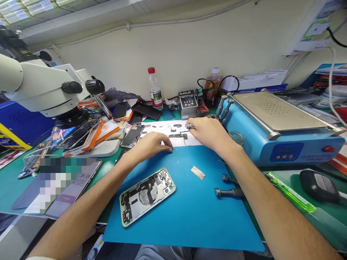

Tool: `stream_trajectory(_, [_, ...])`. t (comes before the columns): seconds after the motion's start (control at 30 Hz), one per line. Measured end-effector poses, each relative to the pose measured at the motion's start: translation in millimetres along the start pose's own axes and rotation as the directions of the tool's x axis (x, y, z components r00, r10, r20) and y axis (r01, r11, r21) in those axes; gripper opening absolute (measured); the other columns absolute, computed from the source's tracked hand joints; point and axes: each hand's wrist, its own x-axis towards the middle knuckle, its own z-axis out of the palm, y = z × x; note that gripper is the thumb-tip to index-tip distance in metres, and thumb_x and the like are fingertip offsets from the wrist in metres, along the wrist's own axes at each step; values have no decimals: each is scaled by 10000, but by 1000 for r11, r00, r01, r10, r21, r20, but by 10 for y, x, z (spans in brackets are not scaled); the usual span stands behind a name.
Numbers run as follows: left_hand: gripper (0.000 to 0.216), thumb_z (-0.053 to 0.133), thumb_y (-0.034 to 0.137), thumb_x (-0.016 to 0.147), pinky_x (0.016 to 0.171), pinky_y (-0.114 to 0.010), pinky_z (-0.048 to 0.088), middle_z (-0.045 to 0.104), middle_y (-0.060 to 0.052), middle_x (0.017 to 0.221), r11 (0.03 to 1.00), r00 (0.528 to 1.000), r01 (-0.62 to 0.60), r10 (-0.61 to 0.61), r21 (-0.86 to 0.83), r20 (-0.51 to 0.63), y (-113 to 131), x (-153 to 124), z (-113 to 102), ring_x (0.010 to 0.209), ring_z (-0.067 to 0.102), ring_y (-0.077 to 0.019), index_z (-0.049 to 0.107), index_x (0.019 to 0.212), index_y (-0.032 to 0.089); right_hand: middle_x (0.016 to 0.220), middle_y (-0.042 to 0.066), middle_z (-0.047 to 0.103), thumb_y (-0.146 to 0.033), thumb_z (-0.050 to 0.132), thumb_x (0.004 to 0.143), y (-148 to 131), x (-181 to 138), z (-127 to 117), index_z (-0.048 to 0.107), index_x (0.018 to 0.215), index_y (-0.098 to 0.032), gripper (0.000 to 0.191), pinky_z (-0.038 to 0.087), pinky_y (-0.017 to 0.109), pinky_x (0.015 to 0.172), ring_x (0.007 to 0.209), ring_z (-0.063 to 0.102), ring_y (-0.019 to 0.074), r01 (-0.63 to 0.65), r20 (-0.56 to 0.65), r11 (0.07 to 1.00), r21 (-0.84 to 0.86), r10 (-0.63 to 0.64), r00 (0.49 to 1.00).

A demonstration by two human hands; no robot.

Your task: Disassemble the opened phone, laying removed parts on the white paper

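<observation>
An opened phone housing (148, 195) lies back-up on the blue mat (189, 216), its insides showing. Beyond the mat a white sheet (162, 126) carries several small dark phone parts. My left hand (151, 144) rests at the sheet's near edge, fingers curled down with the tips on the surface. My right hand (207, 131) hovers over the sheet's right side and pinches a small metal tool (190, 126) between thumb and fingers. A small silver plate (198, 172) lies on the mat near my right forearm.
A microscope (48, 90) stands at the left over phones and orange boxes. A blue heating machine (273, 130) fills the right. Two screwdrivers (227, 186) lie by my right arm. A bottle (155, 88), a soldering station (189, 103) and a tablet (62, 184) are around.
</observation>
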Motion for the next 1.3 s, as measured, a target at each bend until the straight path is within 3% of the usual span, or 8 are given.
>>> stream_trajectory(0.37, [69,749,234,990,771,-300,531,801,-19,1025,987,998,-48,54,155,-35,142,-27,218,893,748,-222,804,955,259,1285,108,836,-229,493,1070,14,10,30,780,1256,-234,343,494,352,866,1146,776,297,13,-12,1000,-11,-13,1000])
stream_trajectory(0.53, [69,694,231,1038,805,-325,563,756,-39,1028,981,996,-4,22,196,-88,64,39,301,852,709,-193,751,1010,205,1283,106,836,-231,497,1069,13,9,33,776,1258,-235,337,492,352,865,1150,777,294,16,-14,1000,-14,-16,1000])
stream_trajectory(0.73, [203,710,366,1092,914,-410,636,763,-48,1077,980,994,18,3,197,-106,-106,111,303,956,738,-197,739,1081,165,1287,112,831,-224,489,1065,9,0,11,776,1263,-232,349,489,359,859,1145,776,302,16,-14,1000,-18,-17,1000])
stream_trajectory(1.3, [127,687,257,1102,980,-434,624,797,-51,1107,991,993,-23,37,129,-110,-132,72,282,1031,762,-211,775,1101,165,1269,123,831,-219,483,1070,-3,-6,-29,770,1293,-222,364,481,351,846,1131,773,307,11,14,1000,-24,-10,1000])
